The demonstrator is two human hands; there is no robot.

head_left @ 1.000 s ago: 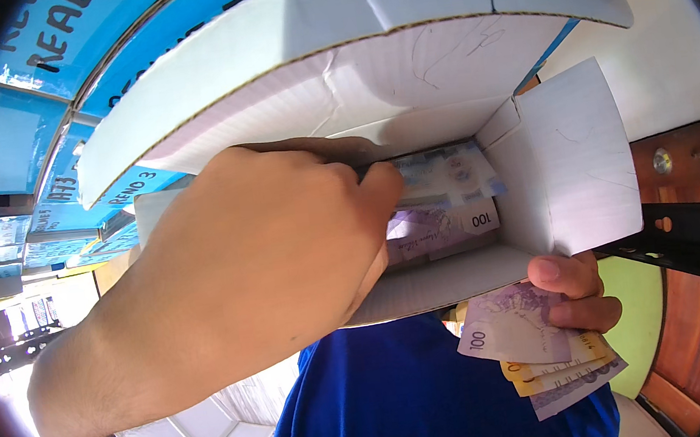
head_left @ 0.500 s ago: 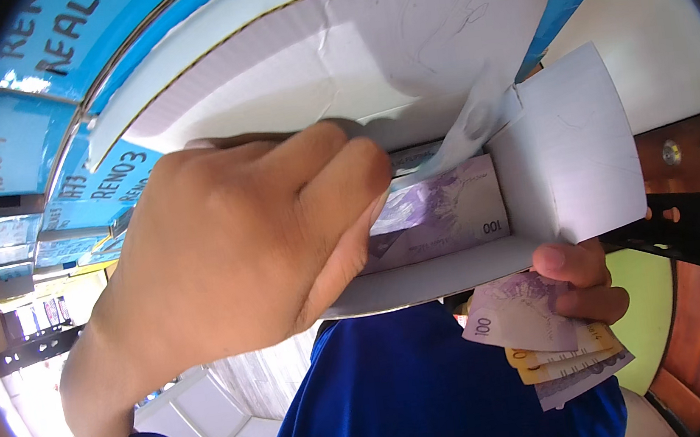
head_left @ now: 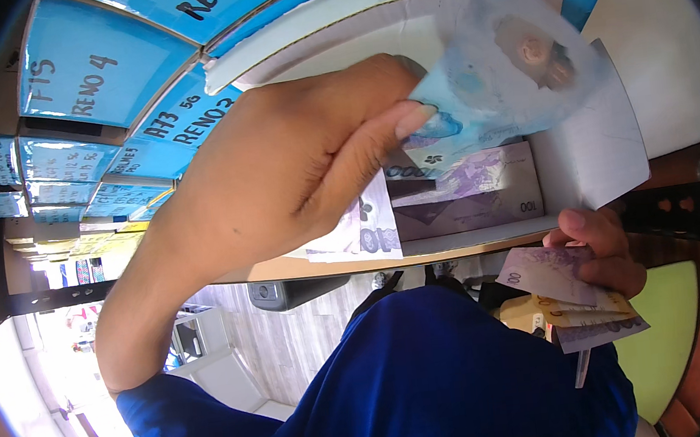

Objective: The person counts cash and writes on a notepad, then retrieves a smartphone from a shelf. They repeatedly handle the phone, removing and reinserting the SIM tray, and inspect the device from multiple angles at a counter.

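My left hand (head_left: 301, 155) is closed, thumb and fingers pinching a pale blue banknote (head_left: 480, 77) above an open white cardboard box (head_left: 588, 134). The note is tilted and looks partly see-through. Inside the box lie purple banknotes (head_left: 492, 191). Below the left hand, another purple banknote (head_left: 379, 226) overlaps the box's near edge; whether that hand also holds it is hidden. At the box's near right corner, my right hand (head_left: 605, 251) grips a small fan of banknotes (head_left: 543, 271), purple and yellow.
Blue boxes (head_left: 87, 67) with handwriting are stacked at the left and behind. The white box's raised lid (head_left: 331, 41) stands at its far side. A dark metal shelf bar (head_left: 682, 213) runs at the right, near a green panel (head_left: 660, 331). A dark grey object (head_left: 298, 292) shows below the shelf edge.
My left hand has lifted the blue banknote up and rightward out of the box. A purple banknote now shows beneath that hand. The right hand keeps its fan of banknotes; the view has shifted.
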